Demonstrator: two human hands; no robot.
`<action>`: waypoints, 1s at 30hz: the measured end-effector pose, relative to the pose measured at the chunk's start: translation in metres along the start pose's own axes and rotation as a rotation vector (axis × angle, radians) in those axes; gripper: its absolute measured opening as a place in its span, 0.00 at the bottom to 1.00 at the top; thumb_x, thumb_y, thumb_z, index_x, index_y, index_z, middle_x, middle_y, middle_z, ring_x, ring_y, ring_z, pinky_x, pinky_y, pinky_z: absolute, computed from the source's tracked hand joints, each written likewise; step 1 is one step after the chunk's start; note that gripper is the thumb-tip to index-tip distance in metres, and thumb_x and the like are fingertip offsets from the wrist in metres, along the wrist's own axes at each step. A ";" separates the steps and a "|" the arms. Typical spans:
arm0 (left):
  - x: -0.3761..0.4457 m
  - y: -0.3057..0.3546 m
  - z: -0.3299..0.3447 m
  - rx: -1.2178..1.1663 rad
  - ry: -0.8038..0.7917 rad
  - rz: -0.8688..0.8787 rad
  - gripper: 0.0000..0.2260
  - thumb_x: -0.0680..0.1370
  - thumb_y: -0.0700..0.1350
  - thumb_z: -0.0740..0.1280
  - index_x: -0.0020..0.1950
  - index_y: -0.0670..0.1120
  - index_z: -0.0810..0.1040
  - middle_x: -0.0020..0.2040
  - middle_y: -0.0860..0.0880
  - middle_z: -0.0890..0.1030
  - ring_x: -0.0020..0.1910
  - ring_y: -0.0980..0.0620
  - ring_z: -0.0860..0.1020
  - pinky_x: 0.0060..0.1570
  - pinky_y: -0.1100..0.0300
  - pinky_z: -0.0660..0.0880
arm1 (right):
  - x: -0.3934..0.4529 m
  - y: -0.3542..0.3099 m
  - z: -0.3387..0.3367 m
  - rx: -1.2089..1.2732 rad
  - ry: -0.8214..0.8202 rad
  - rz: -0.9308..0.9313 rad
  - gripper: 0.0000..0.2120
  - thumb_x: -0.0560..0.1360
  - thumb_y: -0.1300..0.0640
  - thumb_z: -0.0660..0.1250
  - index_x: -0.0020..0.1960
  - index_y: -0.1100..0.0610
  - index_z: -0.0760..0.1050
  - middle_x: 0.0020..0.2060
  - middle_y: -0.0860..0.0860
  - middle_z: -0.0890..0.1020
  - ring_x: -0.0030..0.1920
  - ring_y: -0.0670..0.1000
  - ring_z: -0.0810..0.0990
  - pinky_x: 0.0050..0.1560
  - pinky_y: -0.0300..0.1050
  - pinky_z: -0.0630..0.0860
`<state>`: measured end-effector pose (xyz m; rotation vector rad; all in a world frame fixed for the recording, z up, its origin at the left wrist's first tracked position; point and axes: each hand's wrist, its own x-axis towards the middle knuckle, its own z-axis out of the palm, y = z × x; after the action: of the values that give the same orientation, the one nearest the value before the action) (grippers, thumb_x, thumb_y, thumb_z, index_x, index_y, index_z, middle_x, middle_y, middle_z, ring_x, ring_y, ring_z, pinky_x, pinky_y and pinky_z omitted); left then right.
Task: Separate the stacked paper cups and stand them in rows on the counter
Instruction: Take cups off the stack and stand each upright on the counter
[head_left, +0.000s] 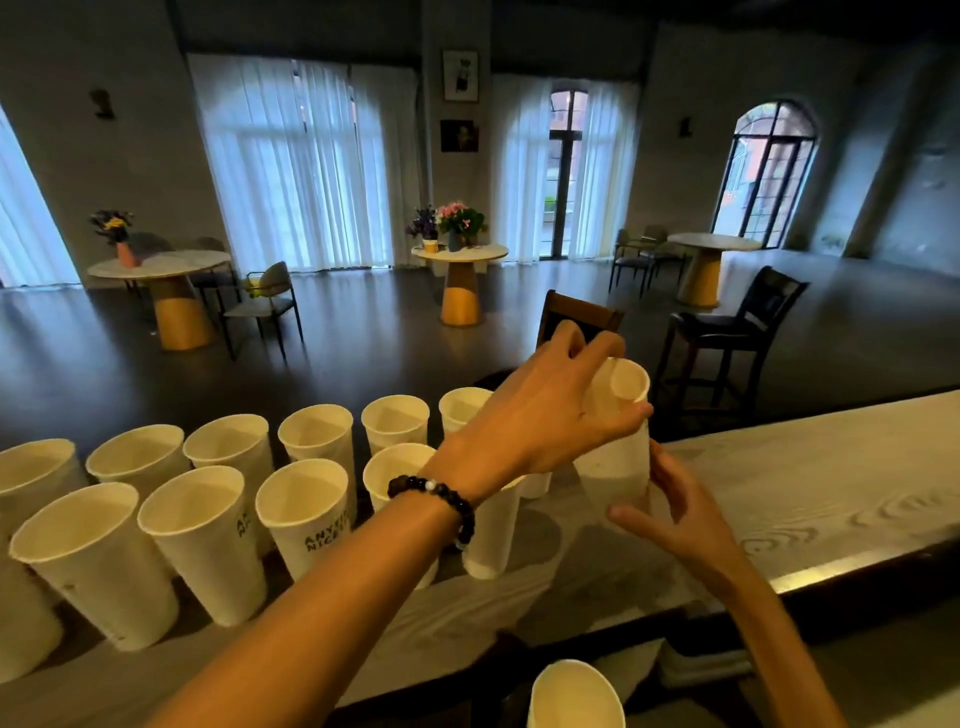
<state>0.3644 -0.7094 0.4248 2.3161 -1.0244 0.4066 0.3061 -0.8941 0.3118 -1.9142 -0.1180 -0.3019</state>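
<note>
Several white paper cups stand upright in two rows on the pale wooden counter, from the far left to the middle. Right of the rows, both hands hold a short stack of cups just above the counter. My left hand, with a dark bead bracelet on the wrist, reaches across and pinches the rim of the top cup. My right hand grips the lower part of the stack from the near side. My left arm hides part of the near row's last cups.
Another cup or stack shows at the bottom edge, below the counter's near rim. Bare counter stretches to the right. Behind the counter stand two dark bar chairs, and farther off round tables with flowers.
</note>
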 end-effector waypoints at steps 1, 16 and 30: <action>0.005 0.000 0.006 0.008 -0.019 0.002 0.24 0.77 0.66 0.63 0.69 0.58 0.65 0.65 0.52 0.67 0.58 0.52 0.72 0.54 0.52 0.79 | 0.000 0.003 0.002 -0.066 0.032 0.039 0.47 0.56 0.37 0.77 0.71 0.42 0.65 0.61 0.39 0.76 0.60 0.41 0.75 0.58 0.42 0.74; -0.029 -0.070 0.005 0.066 -0.058 -0.136 0.23 0.76 0.61 0.68 0.69 0.56 0.70 0.67 0.54 0.71 0.61 0.55 0.75 0.57 0.57 0.78 | 0.028 0.074 0.062 0.049 0.052 0.245 0.38 0.62 0.52 0.82 0.66 0.46 0.67 0.56 0.46 0.77 0.54 0.46 0.77 0.50 0.43 0.79; -0.060 -0.072 0.002 0.235 -0.264 -0.127 0.18 0.70 0.59 0.76 0.56 0.53 0.81 0.51 0.56 0.81 0.45 0.56 0.79 0.41 0.69 0.75 | 0.036 0.098 0.059 0.026 0.083 0.252 0.43 0.62 0.50 0.81 0.72 0.51 0.66 0.58 0.47 0.76 0.59 0.51 0.77 0.58 0.55 0.79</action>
<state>0.3787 -0.6369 0.3674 2.6843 -0.9864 0.1810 0.3717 -0.8763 0.2134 -1.8640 0.1726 -0.2077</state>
